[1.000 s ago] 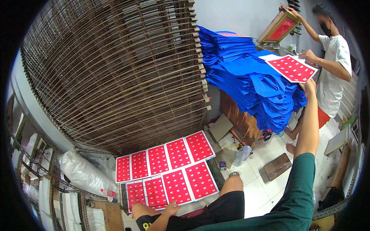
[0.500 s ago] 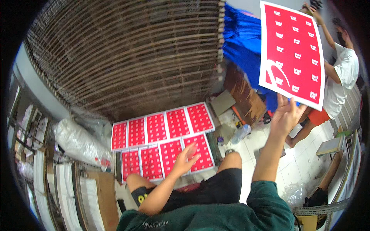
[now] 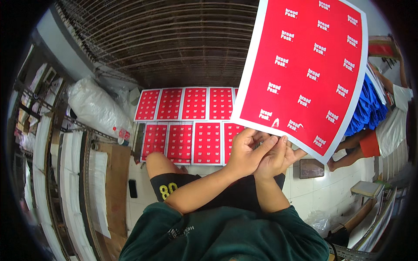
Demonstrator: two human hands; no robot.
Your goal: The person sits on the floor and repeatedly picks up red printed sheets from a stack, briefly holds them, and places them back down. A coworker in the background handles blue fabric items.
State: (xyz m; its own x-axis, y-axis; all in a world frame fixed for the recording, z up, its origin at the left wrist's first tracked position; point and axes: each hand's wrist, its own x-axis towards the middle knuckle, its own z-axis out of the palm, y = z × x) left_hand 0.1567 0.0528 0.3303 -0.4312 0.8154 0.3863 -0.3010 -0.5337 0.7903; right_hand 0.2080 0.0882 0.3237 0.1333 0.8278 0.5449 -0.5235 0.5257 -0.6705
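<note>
A large red sheet [image 3: 300,71] with a white border and rows of white lettering is held up in front of me, tilted and slightly curved. Its lower edge is gripped by my right hand [image 3: 276,162], thumb in front and other fingers partly behind the sheet. My left hand [image 3: 247,153] is closed at the same edge, close against the right one, with its fingertips partly hidden. Beyond my knees lie two rows of similar red printed sheets [image 3: 207,143], their right end covered by the raised sheet.
A slatted drying rack [image 3: 174,48] rises behind the laid-out sheets. Shelves of stacked white sheets [image 3: 74,191] and a plastic-wrapped bundle [image 3: 96,102] stand left. A phone [image 3: 133,189] lies on the floor. At right are blue cloth [image 3: 368,106] and another person [image 3: 389,130].
The raised sheet has come closer and toward the middle. My left hand has moved right and up from above the laid-out sheets to the raised sheet's lower edge, beside my right hand.
</note>
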